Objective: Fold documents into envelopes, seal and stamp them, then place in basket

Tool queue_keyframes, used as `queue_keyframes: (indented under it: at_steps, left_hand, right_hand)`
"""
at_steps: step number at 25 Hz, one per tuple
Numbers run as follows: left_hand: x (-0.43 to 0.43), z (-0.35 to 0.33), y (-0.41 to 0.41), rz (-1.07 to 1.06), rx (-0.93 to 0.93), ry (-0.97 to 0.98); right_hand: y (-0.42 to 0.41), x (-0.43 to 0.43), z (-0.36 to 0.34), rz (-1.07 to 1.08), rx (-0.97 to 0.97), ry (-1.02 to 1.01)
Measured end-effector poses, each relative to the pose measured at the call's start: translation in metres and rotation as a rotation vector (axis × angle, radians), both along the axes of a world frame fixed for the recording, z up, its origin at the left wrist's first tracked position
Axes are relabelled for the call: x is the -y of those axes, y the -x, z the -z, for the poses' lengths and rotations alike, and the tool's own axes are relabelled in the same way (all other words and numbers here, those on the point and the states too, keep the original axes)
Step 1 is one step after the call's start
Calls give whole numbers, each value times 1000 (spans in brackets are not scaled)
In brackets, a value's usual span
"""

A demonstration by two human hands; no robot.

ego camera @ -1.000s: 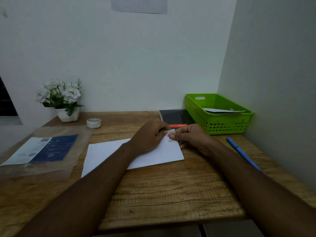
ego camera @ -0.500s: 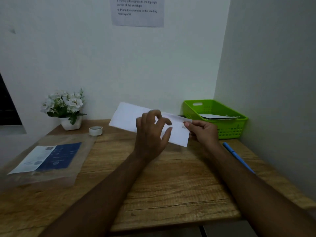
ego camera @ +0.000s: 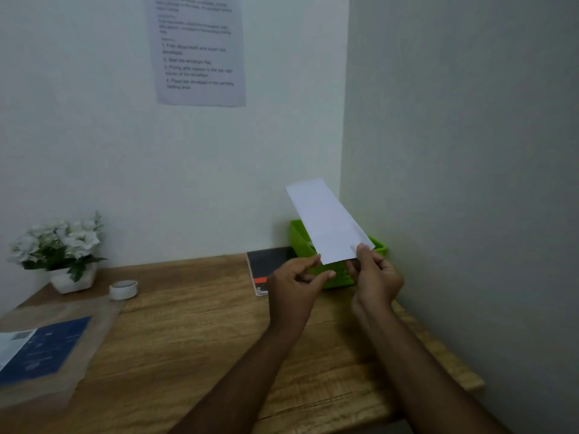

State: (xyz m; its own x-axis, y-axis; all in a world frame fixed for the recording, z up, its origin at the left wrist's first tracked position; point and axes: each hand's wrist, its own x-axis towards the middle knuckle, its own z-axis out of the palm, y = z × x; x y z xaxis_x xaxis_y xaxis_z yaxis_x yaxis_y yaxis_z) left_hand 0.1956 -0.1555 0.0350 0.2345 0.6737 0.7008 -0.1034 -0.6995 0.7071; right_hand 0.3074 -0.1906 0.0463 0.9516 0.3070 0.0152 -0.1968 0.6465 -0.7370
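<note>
Envelope (ego camera: 326, 220) aloft, lower corner in right hand (ego camera: 376, 277) pinch grip

The wall notice (ego camera: 200, 51) is blurred beyond reading, its top cut off. The envelope (ego camera: 326, 220) hides most of the green basket (ego camera: 300, 238). The blue leaflet (ego camera: 40, 349) runs off the left edge. The mark by my right grip (ego camera: 376, 277) is too small to read.

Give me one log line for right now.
right hand: pinches white envelope near corner | left hand: loose, at its lower edge | envelope: raised, tilted, in front of green basket | placed: no
</note>
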Motion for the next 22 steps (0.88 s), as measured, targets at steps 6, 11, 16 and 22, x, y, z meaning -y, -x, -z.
queue_keyframes:
  at_steps: [6,11,16,22]
  left_hand:
    - [-10,-1,-47,-42,-24,93]
    - [-34,-6,-66,-126,-158,24]
    - [-35,-14,-71,-208,-340,-117]
    - [-28,-9,-54,-191,-368,-168]
  right_hand:
    - [-30,-3,-2,8,6,78]
    - [-52,-14,-3,-39,89,191]
    - [-68,-19,-7,-1,145,355]
    - [-68,-11,0,163,320,534]
